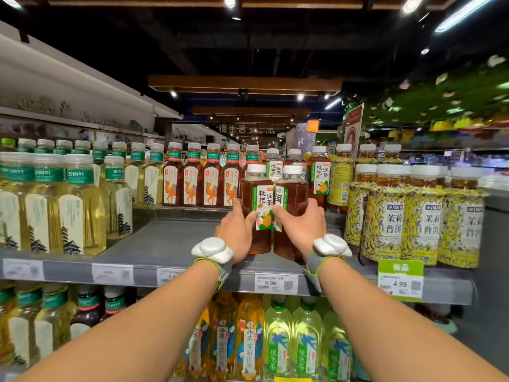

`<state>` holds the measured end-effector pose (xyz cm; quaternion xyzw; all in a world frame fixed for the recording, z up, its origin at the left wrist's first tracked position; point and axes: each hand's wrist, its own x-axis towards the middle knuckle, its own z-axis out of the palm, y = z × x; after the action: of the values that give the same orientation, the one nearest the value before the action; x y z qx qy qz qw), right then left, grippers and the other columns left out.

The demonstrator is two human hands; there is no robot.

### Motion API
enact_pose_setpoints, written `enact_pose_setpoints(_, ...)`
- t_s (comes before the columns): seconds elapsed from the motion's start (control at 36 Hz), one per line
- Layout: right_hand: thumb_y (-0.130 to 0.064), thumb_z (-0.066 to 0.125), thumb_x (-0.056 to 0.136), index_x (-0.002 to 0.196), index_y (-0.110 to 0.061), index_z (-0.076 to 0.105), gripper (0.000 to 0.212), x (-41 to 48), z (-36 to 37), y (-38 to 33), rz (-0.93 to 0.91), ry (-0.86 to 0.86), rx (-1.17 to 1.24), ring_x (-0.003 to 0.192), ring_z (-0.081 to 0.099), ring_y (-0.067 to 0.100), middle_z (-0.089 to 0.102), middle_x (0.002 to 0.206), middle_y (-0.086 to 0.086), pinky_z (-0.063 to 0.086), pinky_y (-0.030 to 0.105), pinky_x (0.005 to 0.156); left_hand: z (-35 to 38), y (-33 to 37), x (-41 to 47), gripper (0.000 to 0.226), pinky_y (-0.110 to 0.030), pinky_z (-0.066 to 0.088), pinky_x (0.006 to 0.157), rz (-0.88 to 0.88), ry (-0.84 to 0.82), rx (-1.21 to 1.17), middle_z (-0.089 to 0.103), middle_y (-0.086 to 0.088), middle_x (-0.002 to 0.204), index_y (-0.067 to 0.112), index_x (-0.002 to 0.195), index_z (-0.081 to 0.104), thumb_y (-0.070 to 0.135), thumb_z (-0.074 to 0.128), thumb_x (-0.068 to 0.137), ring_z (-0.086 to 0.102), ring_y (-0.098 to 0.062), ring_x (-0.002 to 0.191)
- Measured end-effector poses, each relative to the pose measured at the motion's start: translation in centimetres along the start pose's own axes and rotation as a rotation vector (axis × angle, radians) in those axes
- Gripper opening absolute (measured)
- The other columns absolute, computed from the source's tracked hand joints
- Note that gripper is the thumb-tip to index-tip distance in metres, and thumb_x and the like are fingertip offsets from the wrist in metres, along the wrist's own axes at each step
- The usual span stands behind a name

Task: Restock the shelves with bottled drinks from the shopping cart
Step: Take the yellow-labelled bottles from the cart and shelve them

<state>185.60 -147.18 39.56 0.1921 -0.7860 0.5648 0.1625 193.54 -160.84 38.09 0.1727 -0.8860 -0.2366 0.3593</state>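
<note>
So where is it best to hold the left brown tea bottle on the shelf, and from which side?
Grip the left tea bottle at mid-body, across its flat sides, coming from the aisle side in front. It stands upright near the shelf edge, with the right tea bottle tight against it, so only its outer left face and front are free. The left hand is already there.

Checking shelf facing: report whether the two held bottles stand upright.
Upright: both brown tea bottles stand on the shelf, caps up.
</note>
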Motion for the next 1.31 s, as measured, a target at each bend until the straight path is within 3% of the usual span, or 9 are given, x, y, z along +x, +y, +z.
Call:
enact_pose_setpoints(0.19,-0.047,0.076,0.074,0.095,-0.023,0.057,0.037,0.1,-0.2,0.0,-0.079,0.026,0.0,0.086,0.056,0.025,0.049,0.101,0.002,0.038,0.029,0.074,0.1,0.1,0.1,0.056,-0.048,0.044,0.099,0.022,-0.019,-0.003,0.058,-0.015,0.137,0.013,0.149,0.029,0.046,0.036,0.105,0.053,-0.041,0.124)
enact_pose_setpoints(0.36,-0.054,0.076,0.071,0.152,-0.029,0.036,0.094,-0.1,-0.5,-0.2,-0.04,0.019,0.062,0.117,0.053,0.021,0.053,0.126,0.001,0.044,0.034,0.1,0.1,0.1,0.0,0.056,-0.047,0.044,0.099,0.013,-0.02,-0.007,0.058,-0.015,0.138,0.014,0.15,0.029,0.046,0.036,0.105,0.053,-0.04,0.124)
enact_pose_setpoints(0.5,-0.059,0.053,0.068,0.127,-0.029,0.059,0.066,-0.3,-0.6,-0.6,-0.021,-0.057,0.204,0.11,0.057,0.028,0.066,0.107,0.0,0.047,0.048,0.097,0.0,0.4,-0.1,0.059,-0.047,0.044,0.099,0.002,-0.023,0.0,0.057,-0.016,0.139,0.015,0.154,0.022,0.045,0.035,0.106,0.053,-0.041,0.124)
enact_pose_setpoints(0.61,-0.051,0.061,0.075,0.132,-0.031,0.054,0.061,-0.5,-0.6,-0.5,-0.044,-0.089,0.208,0.109,0.061,0.021,0.068,0.108,-0.009,0.048,0.039,0.095,0.0,0.4,-0.3,0.061,-0.048,0.046,0.093,0.0,-0.014,-0.004,0.062,-0.02,0.129,0.02,0.158,0.006,0.04,0.034,0.107,0.057,-0.045,0.115)
enact_pose_setpoints(0.75,-0.051,0.081,0.076,0.15,-0.019,0.028,0.096,-0.5,-0.5,-0.4,-0.063,-0.029,0.129,0.127,0.046,0.031,0.039,0.141,0.012,0.035,0.031,0.1,0.1,-0.3,0.1,0.058,-0.05,0.05,0.093,-0.007,-0.021,-0.034,0.066,-0.018,0.123,0.029,0.157,0.003,0.04,0.032,0.107,0.061,-0.044,0.107)
enact_pose_setpoints(0.86,-0.045,0.067,0.088,0.147,-0.019,0.036,0.072,0.2,-1.1,-0.4,0.024,-0.027,0.218,0.108,0.048,0.028,0.04,0.137,0.01,0.032,0.03,0.088,0.2,-0.7,0.3,0.057,-0.051,0.051,0.092,0.008,-0.036,-0.041,0.066,-0.017,0.122,0.031,0.155,0.001,0.041,0.03,0.106,0.063,-0.043,0.104)
enact_pose_setpoints(0.94,-0.037,0.064,0.087,0.141,-0.018,0.043,0.061,0.2,-0.8,-0.2,0.002,-0.021,0.187,0.115,0.053,0.03,0.055,0.128,0.007,0.038,0.033,0.088,0.3,-0.8,0.3,0.057,-0.052,0.051,0.092,0.013,-0.035,-0.049,0.066,-0.018,0.123,0.031,0.155,0.002,0.041,0.03,0.106,0.062,-0.044,0.105)
enact_pose_setpoints(1.08,-0.044,0.086,0.07,0.142,-0.019,0.034,0.093,-0.4,-0.3,-0.4,-0.069,0.048,0.13,0.121,0.057,0.029,0.061,0.131,0.008,0.045,0.041,0.102,0.2,-0.4,0.3,0.057,-0.05,0.047,0.095,0.001,-0.028,-0.043,0.065,-0.023,0.12,0.027,0.157,0.005,0.038,0.032,0.107,0.057,-0.046,0.11)
enact_pose_setpoints(1.31,-0.052,0.084,0.073,0.154,-0.03,0.015,0.109,-0.6,-3.6,-1.6,-0.189,-0.016,-0.169,0.128,0.049,0.037,0.053,0.14,0.014,0.042,0.042,0.098,0.0,-0.9,0.8,0.061,-0.046,0.047,0.098,0.059,-0.127,-0.085,0.064,-0.016,0.128,0.029,0.154,0.012,0.048,0.039,0.103,0.057,-0.043,0.118)
